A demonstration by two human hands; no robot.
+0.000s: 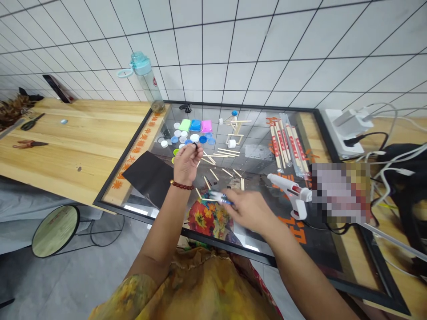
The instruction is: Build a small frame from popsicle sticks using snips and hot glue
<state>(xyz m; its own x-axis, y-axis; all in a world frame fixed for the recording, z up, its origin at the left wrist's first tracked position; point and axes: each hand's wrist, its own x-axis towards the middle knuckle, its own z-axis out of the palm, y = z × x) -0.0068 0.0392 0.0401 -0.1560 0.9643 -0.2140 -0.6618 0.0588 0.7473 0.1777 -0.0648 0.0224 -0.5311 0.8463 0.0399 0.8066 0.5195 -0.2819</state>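
My left hand (187, 163), raised over the glass-topped panel, pinches a small dark piece (195, 146) between thumb and fingers. Lower and to the right, my right hand (251, 210) is closed on a slim blue-and-white tool (218, 196); motion blur hides its exact kind. Short wooden sticks (227, 153) lie loose between and beyond the hands. Behind them stands a small frame of glued sticks (236, 130) with white and blue round parts. Bottle caps (194, 138) in white, blue and green cluster just past my left hand.
A white glue gun (293, 193) lies right of my right hand, near wrapped chopsticks (289, 146). Black paper (150, 178) lies at left. Green, blue and pink packets (195, 126) sit behind the caps. A water bottle (147, 80), pliers (30, 144) and a power strip (342, 133) are farther out.
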